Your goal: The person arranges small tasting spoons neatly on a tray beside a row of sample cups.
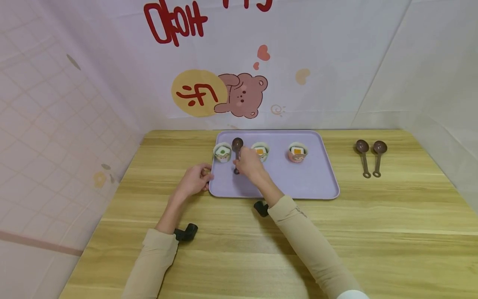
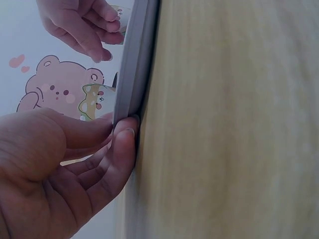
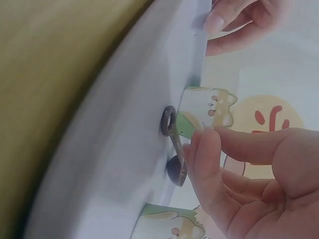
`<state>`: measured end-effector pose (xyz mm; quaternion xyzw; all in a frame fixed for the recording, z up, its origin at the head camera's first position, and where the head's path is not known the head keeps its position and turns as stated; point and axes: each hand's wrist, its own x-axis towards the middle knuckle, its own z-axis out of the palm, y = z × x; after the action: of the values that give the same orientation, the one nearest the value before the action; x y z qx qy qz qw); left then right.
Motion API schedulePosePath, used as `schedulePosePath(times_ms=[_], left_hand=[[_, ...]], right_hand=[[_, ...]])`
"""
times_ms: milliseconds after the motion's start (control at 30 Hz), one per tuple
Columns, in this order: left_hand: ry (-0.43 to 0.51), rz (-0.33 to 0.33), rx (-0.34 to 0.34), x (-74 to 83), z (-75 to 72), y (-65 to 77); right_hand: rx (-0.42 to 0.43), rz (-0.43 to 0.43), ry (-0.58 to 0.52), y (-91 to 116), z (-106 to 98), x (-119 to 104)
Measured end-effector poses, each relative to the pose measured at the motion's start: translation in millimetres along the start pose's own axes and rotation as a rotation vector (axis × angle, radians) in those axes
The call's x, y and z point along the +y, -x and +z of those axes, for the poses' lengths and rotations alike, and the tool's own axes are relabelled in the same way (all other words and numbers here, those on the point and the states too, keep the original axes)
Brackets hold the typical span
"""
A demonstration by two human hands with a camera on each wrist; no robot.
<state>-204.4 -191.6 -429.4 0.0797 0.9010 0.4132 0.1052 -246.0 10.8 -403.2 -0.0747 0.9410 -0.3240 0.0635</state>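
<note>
My left hand [image 1: 193, 180] holds the left edge of a lilac tray [image 1: 287, 182], pinching the rim between thumb and fingers [image 2: 124, 144]. On the tray a brown measuring spoon [image 1: 237, 144] lies between two paper cups, its bowl toward the back wall. Over its handle hovers my right hand [image 1: 249, 162], fingers loosely bent; in the right wrist view the fingertips [image 3: 207, 134] are close beside the spoon [image 3: 177, 172] and do not wrap it. Left of the spoon stands a cup [image 1: 223, 158] with a green-dotted white block; right of it, a cup [image 1: 261, 157] with an orange-topped block, partly hidden by my hand.
A pink paper cup [image 1: 297, 158] with an orange-topped block stands farther right on the tray. Two more brown spoons [image 1: 362, 147] [image 1: 379, 147] lie on the wooden table [image 1: 231, 253] at the right. A printed cloth [image 1: 321, 54] hangs behind.
</note>
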Motion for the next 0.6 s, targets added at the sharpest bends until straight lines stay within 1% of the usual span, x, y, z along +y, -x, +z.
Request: schedulePosePath(times_ms=[200,400,600], left_hand=[[0.007,0.002,-0.003,0.6,-0.7,0.8],[0.014,0.004,-0.005,0.9,-0.4,0.6],[0.016,0.003,0.003,-0.1,0.1,0.5]], right_hand=[[0.018,-0.043,0.014,8.4,-3.7,-3.8],[0.025,-0.064,0.029,18.9,-8.9,-8.0],[0.055,-0.109,0.043,28.4,-14.5,-12.1]])
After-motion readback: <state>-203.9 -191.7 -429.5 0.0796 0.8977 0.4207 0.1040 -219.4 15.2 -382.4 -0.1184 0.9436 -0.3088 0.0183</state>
